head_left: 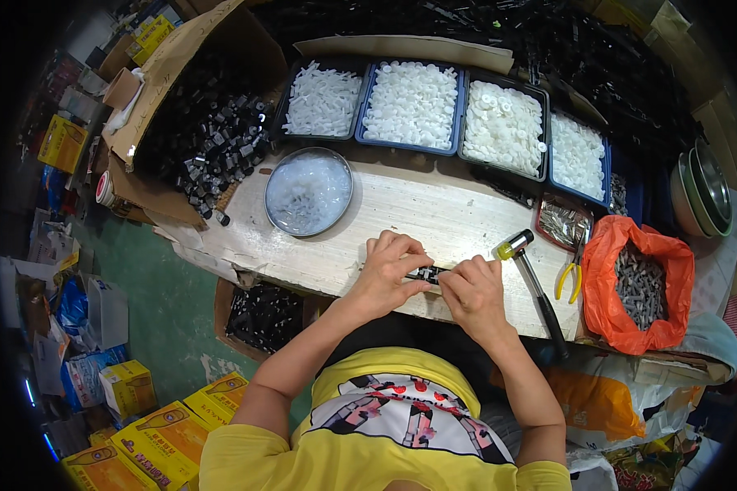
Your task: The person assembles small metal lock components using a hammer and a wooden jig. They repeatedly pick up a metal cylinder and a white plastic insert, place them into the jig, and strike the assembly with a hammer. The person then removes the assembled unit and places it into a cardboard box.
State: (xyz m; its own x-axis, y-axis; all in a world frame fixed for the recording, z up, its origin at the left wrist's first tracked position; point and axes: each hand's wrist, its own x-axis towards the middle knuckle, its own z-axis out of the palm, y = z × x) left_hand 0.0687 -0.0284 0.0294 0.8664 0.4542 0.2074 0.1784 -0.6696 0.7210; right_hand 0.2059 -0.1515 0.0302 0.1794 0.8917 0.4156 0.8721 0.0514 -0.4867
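Note:
Near the front edge of the white bench, a small black part [427, 275] with light bits in it lies between my two hands. My left hand [391, 268] has its fingers closed on the part's left end. The fingertips of my right hand [473, 293] are pinched on its right end. What exactly the part is stays too small to tell, and my fingers cover both ends. To the right of my right hand lies a hammer [535, 286] with a clear yellow head and a black grip. Beside the hammer are yellow-handled pliers [570, 281].
Trays of small white plastic pieces [409, 105] line the back of the bench. A round metal dish [309, 192] of greasy-looking gel stands at left, near a carton [196, 90] of black parts. An orange bag [594, 286] of grey pieces and a red tray [565, 222] of metal pins sit right.

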